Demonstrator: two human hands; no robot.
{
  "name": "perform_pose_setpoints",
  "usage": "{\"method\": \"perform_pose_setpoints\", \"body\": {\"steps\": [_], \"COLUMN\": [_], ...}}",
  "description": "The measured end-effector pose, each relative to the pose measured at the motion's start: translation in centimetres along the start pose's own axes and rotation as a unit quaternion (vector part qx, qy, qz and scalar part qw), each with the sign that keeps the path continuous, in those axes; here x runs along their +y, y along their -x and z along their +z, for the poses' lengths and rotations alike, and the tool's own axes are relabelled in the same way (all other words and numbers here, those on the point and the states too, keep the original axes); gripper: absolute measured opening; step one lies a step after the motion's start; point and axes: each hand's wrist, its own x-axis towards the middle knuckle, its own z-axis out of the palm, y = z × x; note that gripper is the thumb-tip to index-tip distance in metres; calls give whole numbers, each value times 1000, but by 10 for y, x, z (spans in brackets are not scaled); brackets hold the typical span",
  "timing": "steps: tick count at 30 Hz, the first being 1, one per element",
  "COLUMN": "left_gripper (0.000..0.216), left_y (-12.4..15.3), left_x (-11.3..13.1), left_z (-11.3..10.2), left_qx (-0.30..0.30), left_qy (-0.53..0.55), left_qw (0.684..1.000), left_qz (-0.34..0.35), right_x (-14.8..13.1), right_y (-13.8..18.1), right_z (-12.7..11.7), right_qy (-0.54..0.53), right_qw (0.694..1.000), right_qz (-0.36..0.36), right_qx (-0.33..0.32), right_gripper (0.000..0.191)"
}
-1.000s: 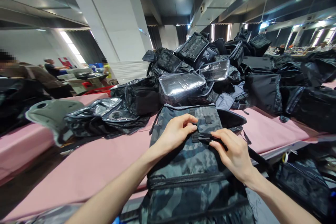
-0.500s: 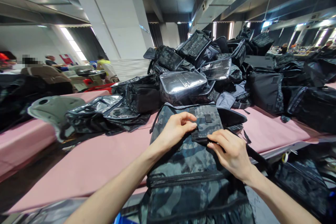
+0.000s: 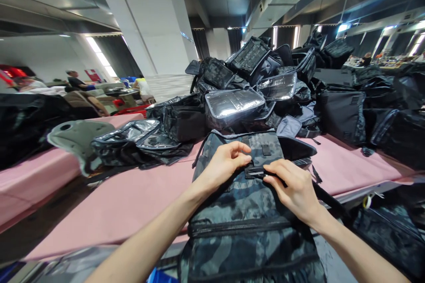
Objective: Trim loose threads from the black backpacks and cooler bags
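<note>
A dark camouflage backpack [image 3: 237,203] leans upright in front of me, a zip running across its lower front. My left hand [image 3: 229,159] rests on the left of its upper panel, thumb and forefinger curled but apart, with nothing visible between them. My right hand [image 3: 294,185] pinches the end of a narrow black strip [image 3: 255,172] at the panel's lower edge. A pale streak shows along that strip; its exact kind is unclear. Just above the fingers is a small black square patch [image 3: 266,149] on the panel.
Behind the backpack, a pile of similar bags [image 3: 235,101], several with silvery linings, covers the pink table [image 3: 133,203]. A grey-green moulded panel [image 3: 71,139] lies at left. More bags [image 3: 392,230] sit low at right. People [image 3: 76,79] sit far back.
The view has shifted slightly left. My right fingers have moved a little on the panel's lower edge, and the black strip there now shows a pale streak. My left hand stays almost in place.
</note>
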Motion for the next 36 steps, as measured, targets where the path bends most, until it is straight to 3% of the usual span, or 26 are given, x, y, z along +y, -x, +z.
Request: {"method": "perform_pose_setpoints", "body": {"steps": [7,18,21,23,25,27,29,31,36], "left_gripper": [25,24,21,16,12,18,22,21,20], "left_y": [-1,-1,3,13,29,47,60,68,72], "left_x": [-2,-2,-3,-5,-9,-13,-16,-17,-19], "left_z": [-4,-4,-3,-2,0,3,7,11,20], "left_qx": [1,5,10,30,44,43,38,37,44], "left_qy": [19,10,-32,-128,-268,-399,-485,-544,-608], "left_qw": [1000,1000,999,989,945,863,791,757,723], "left_qz": [-2,-1,12,64,180,308,370,360,325], "right_x": [1,-7,-7,0,12,27,39,46,42], "right_y": [-3,-10,-9,-8,-6,-3,-2,-2,-15], "right_z": [0,4,4,2,-3,-7,-10,-12,-14], "right_qy": [-27,-45,-17,-18,-14,16,51,68,21], "right_qw": [999,998,999,999,999,997,995,995,995], "right_qz": [36,32,5,15,46,71,73,67,93], "right_qx": [-24,-36,-36,-33,-2,30,35,22,-17], "right_gripper": [9,7,9,10,8,9,12,13,10]}}
